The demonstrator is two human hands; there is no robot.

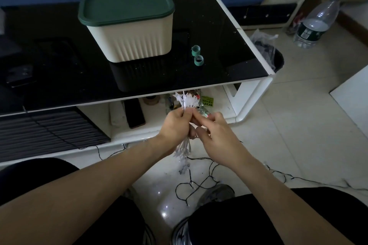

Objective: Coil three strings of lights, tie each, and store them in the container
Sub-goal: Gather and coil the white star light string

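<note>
My left hand (176,125) grips a gathered bundle of white star-shaped lights (186,100), with stars sticking out above the fist and white wire loops hanging below it. My right hand (214,131) pinches the same bundle from the right side. A thin black light string (199,184) lies loose and tangled on the tiled floor between my knees. The cream ribbed container (135,40) with a dark green lid (125,6) stands shut on the black glass table. Two small green tie rolls (197,54) lie to its right.
The black glass table (229,53) has a white frame and a lower shelf with a dark phone (134,113) and packets. A plastic bottle (316,24) and a black bin (277,59) stand on the floor at right. A blue sofa is behind.
</note>
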